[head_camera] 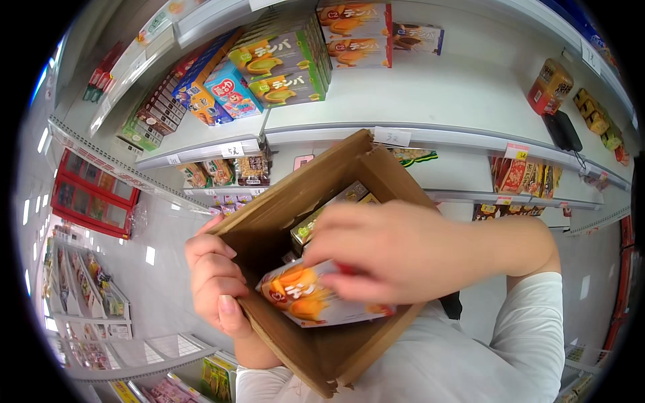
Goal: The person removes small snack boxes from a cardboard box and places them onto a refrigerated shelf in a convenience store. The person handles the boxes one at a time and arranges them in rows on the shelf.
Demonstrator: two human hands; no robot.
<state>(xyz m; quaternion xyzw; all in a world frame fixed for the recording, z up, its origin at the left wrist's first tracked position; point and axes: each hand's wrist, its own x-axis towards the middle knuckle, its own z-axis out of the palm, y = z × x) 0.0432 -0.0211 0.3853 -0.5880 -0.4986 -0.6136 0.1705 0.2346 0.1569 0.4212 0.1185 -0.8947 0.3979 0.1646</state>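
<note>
An open cardboard carton (274,214) is tilted against my body, and my left hand (216,282) grips its left rim, thumb outside and fingers along the edge. My right hand (388,249), slightly blurred, reaches into the carton. Its fingers and thumb are around a white snack box with orange pictures (302,294), which lies slanted near the opening. Deeper inside, a box with green and brown print (305,229) is partly covered by my right hand. How many boxes lie below cannot be seen.
On the white shelf (428,95) stand green snack boxes (287,70), orange ones (358,35) and a dark blue one (418,39). A bottle (550,83) and a black object with a cord (562,131) are at right. Bagged snacks (524,176) fill part of the shelf below.
</note>
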